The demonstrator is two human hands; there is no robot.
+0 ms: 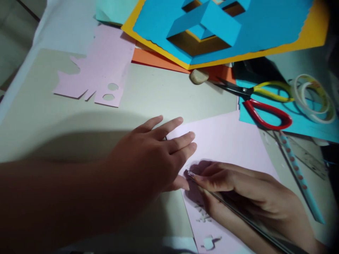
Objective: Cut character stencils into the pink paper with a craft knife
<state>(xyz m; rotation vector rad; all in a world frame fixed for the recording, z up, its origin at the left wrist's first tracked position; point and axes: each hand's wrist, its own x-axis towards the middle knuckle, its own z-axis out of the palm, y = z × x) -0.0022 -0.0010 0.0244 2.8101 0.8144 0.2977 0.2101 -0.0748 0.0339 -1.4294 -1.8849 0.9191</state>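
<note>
My left hand (pixel 156 155) lies flat with fingers spread over the left edge of a pale pink sheet of paper (pixel 227 135). In my right hand (pixel 246 190) is a slim, dark craft knife (pixel 238 211), gripped near its front end like a pen. Its tip meets the paper close to my left thumb; the blade itself is hard to make out. Below the tip, small character-like shapes (pixel 209 242) are cut through the sheet near its left edge. My right hand and its shadow cover part of the paper.
A pink scrap with cuts (pixel 97 70) lies at upper left. A blue-and-yellow pop-up card (pixel 164 31) stands behind. To the right are a stone (pixel 198 76), scissors with red and yellow handles (pixel 246 92), tape rolls (pixel 299 95), a dotted pencil (pixel 299 173) and a clear ruler (pixel 308 157).
</note>
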